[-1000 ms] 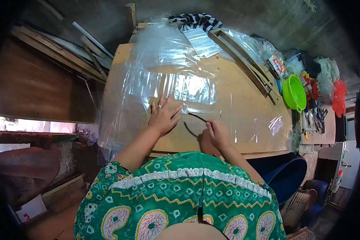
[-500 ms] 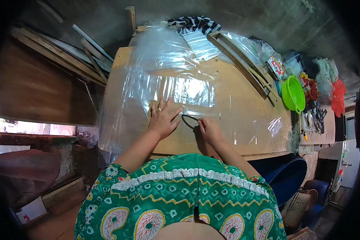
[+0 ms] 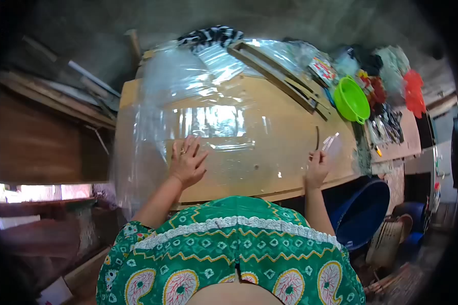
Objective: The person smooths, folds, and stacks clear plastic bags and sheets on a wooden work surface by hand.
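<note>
- Dark strip [image 3: 317,138]: thin and narrow, it stands out from my fingertips toward the far side, over the right part of the surface [image 3: 275,104], near its right edge.
- Right hand [image 3: 316,169]: I grasp the lower end of the dark strip, thumb and fingers pinched together around it.
- Left hand [image 3: 188,169]: well apart from the right, it is released, palm down with the fingers slightly spread, and lies on the clear plastic sheet [image 3: 150,119]. I wear a ring [image 3: 182,151] on one finger.
- Clear plastic sheet: it spreads over the left and middle of the surface, wrinkled toward the far edge; a bright band of reflected light lies just beyond my left fingertips.
- Far side of the surface: a black-and-white cloth [image 3: 211,36] lies bunched beside more plastic, and a long wooden frame [image 3: 275,71] runs diagonally to its right.
- Right of the wooden frame: a bright green basket [image 3: 351,100] leans at a tilt, with a red plastic bag [image 3: 414,92] hanging farther right.
- Near side: the front of my green patterned garment [image 3: 229,241] borders the surface; a dark blue basin [image 3: 362,216] is at the lower right, below the edge of the surface.
</note>
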`<state>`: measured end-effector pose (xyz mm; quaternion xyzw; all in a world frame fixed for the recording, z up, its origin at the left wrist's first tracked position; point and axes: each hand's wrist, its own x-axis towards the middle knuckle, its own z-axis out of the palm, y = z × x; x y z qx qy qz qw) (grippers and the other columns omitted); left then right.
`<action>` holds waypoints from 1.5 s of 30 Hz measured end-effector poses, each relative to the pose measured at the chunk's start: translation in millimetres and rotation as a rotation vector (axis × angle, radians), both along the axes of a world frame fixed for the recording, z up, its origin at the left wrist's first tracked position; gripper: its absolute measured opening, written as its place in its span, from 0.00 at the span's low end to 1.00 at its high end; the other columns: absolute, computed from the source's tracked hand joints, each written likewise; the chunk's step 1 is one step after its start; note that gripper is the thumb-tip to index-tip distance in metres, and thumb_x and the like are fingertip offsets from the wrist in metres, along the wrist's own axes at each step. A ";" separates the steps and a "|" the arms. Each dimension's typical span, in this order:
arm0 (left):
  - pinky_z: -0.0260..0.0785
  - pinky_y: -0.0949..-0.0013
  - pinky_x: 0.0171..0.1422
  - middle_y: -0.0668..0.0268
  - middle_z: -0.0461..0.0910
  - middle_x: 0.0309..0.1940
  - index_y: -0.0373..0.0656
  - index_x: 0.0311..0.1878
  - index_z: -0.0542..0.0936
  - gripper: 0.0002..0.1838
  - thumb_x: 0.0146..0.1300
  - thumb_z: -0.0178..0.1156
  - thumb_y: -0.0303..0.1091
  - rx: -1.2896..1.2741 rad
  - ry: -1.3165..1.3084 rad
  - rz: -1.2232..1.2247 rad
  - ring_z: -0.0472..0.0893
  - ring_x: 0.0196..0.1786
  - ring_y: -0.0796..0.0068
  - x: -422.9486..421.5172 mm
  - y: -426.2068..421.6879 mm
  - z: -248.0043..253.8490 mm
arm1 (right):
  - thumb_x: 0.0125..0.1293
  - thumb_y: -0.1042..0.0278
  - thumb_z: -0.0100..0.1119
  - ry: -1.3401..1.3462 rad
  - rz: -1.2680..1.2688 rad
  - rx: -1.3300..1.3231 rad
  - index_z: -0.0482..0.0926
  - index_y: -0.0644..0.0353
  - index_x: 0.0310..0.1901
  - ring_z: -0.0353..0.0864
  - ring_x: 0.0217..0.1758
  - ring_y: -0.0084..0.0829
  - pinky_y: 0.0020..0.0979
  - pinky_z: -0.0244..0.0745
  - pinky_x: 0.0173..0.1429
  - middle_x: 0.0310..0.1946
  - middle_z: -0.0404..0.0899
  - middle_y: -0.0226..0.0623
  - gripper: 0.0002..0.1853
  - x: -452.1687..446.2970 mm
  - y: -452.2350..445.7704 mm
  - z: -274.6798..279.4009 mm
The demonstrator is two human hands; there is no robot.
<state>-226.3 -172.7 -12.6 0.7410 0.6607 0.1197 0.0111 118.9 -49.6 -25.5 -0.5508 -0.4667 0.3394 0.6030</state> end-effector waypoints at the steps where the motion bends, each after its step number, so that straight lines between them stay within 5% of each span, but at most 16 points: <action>1: 0.34 0.42 0.61 0.54 0.54 0.59 0.52 0.47 0.72 0.23 0.43 0.55 0.44 0.018 -0.013 -0.070 0.52 0.62 0.50 12.6 8.5 -5.6 | 0.60 0.70 0.48 -0.013 -0.070 0.018 0.71 0.64 0.33 0.70 0.29 0.20 0.22 0.66 0.34 0.24 0.73 0.32 0.06 48.6 4.3 -6.5; 6: 0.37 0.42 0.60 0.57 0.57 0.59 0.50 0.49 0.71 0.28 0.41 0.58 0.47 0.039 0.043 -0.071 0.51 0.63 0.55 32.1 4.3 1.3 | 0.54 0.67 0.53 -0.653 -0.516 -0.040 0.73 0.62 0.29 0.72 0.28 0.32 0.30 0.67 0.35 0.25 0.73 0.39 0.07 163.0 30.6 -23.4; 10: 0.47 0.47 0.57 0.58 0.65 0.53 0.51 0.48 0.72 0.25 0.42 0.58 0.44 -0.056 -0.055 -0.285 0.60 0.58 0.55 87.5 15.9 -16.6 | 0.51 0.66 0.52 -1.016 -0.515 -0.107 0.75 0.59 0.29 0.72 0.34 0.41 0.37 0.67 0.39 0.26 0.73 0.42 0.07 220.9 60.4 -60.1; 14: 0.55 0.55 0.54 0.60 0.72 0.45 0.50 0.42 0.73 0.17 0.45 0.56 0.36 0.060 -0.151 -0.178 0.66 0.53 0.58 95.5 23.6 -26.9 | 0.51 0.63 0.53 -1.077 -0.522 -0.392 0.76 0.53 0.31 0.72 0.36 0.40 0.37 0.68 0.39 0.29 0.73 0.39 0.07 228.4 77.7 -66.1; 16: 0.66 0.63 0.42 0.63 0.75 0.35 0.48 0.35 0.73 0.10 0.46 0.54 0.30 0.184 -0.198 -0.232 0.74 0.41 0.62 93.5 31.4 -36.3 | 0.51 0.62 0.53 -1.129 -0.458 -0.374 0.76 0.52 0.31 0.72 0.36 0.40 0.37 0.68 0.39 0.29 0.73 0.39 0.08 233.4 82.1 -69.9; 19: 0.67 0.65 0.29 0.64 0.74 0.30 0.48 0.32 0.71 0.08 0.46 0.55 0.31 0.152 -0.052 0.017 0.75 0.29 0.64 93.6 35.5 -38.7 | 0.49 0.62 0.56 -1.127 -0.419 -0.405 0.76 0.54 0.39 0.73 0.35 0.39 0.37 0.68 0.39 0.30 0.74 0.37 0.14 220.5 75.7 -53.1; 23: 0.65 0.65 0.23 0.65 0.73 0.25 0.49 0.31 0.71 0.07 0.46 0.56 0.33 0.362 -0.019 0.088 0.74 0.23 0.64 101.4 41.9 -8.4 | 0.48 0.63 0.56 -1.103 -0.514 -0.024 0.72 0.64 0.43 0.71 0.39 0.41 0.35 0.64 0.47 0.34 0.73 0.43 0.20 195.6 83.6 -51.9; 24: 0.65 0.65 0.23 0.66 0.72 0.23 0.49 0.30 0.70 0.07 0.47 0.56 0.34 0.366 -0.098 0.045 0.73 0.23 0.64 106.6 39.6 5.1 | 0.48 0.66 0.56 -1.068 -0.379 0.207 0.71 0.63 0.43 0.71 0.40 0.42 0.35 0.65 0.48 0.37 0.72 0.47 0.19 182.4 96.4 -58.9; 26: 0.66 0.65 0.23 0.67 0.72 0.21 0.49 0.30 0.70 0.07 0.47 0.56 0.35 0.375 -0.170 0.022 0.73 0.23 0.64 109.2 28.4 35.2 | 0.48 0.68 0.57 -0.655 0.077 0.082 0.71 0.63 0.44 0.71 0.42 0.41 0.35 0.65 0.48 0.39 0.72 0.46 0.19 109.7 112.3 -39.0; 31: 0.66 0.65 0.26 0.66 0.73 0.24 0.49 0.28 0.72 0.05 0.47 0.56 0.35 0.190 -0.129 0.024 0.74 0.25 0.64 48.0 -16.4 91.4 | 0.50 0.69 0.56 -0.730 0.996 0.299 0.71 0.59 0.44 0.70 0.47 0.42 0.33 0.65 0.50 0.43 0.73 0.43 0.17 -91.6 94.6 31.6; 34: 0.67 0.65 0.30 0.65 0.73 0.23 0.47 0.27 0.73 0.03 0.46 0.55 0.31 0.265 0.092 0.384 0.74 0.27 0.63 -9.2 -49.2 154.3 | 0.48 0.70 0.57 -0.980 1.268 0.362 0.67 0.56 0.50 0.66 0.52 0.44 0.34 0.65 0.52 0.52 0.65 0.42 0.23 -168.7 75.2 16.8; 38: 0.67 0.63 0.28 0.64 0.72 0.24 0.48 0.29 0.73 0.04 0.47 0.54 0.32 0.426 0.422 0.712 0.74 0.26 0.61 -69.6 -76.1 205.7 | 0.53 0.46 0.48 -1.423 1.313 0.427 0.59 0.48 0.57 0.50 0.63 0.41 0.50 0.51 0.59 0.61 0.51 0.36 0.30 -202.6 43.3 -9.6; 40: 0.68 0.64 0.27 0.64 0.73 0.25 0.48 0.30 0.73 0.05 0.48 0.53 0.32 0.745 0.569 0.815 0.74 0.26 0.62 -85.8 -82.3 216.5 | 0.53 0.52 0.51 -1.320 1.214 0.505 0.65 0.51 0.52 0.55 0.59 0.40 0.48 0.55 0.56 0.56 0.58 0.36 0.25 -196.7 39.0 -14.0; 44: 0.68 0.63 0.32 0.63 0.75 0.29 0.46 0.35 0.74 0.08 0.49 0.52 0.32 0.638 0.479 0.822 0.75 0.30 0.62 -92.3 -79.1 183.9 | 0.54 0.64 0.48 -1.412 1.110 0.502 0.69 0.55 0.43 0.64 0.53 0.37 0.44 0.58 0.54 0.45 0.67 0.36 0.14 -163.2 41.4 -8.5; 45: 0.67 0.64 0.22 0.66 0.72 0.26 0.47 0.33 0.72 0.05 0.51 0.51 0.34 0.604 0.548 0.766 0.74 0.20 0.63 -90.6 -74.7 166.2 | 0.54 0.64 0.48 -1.419 1.102 0.491 0.69 0.55 0.43 0.64 0.53 0.37 0.44 0.58 0.54 0.45 0.67 0.36 0.14 -151.6 43.1 -12.2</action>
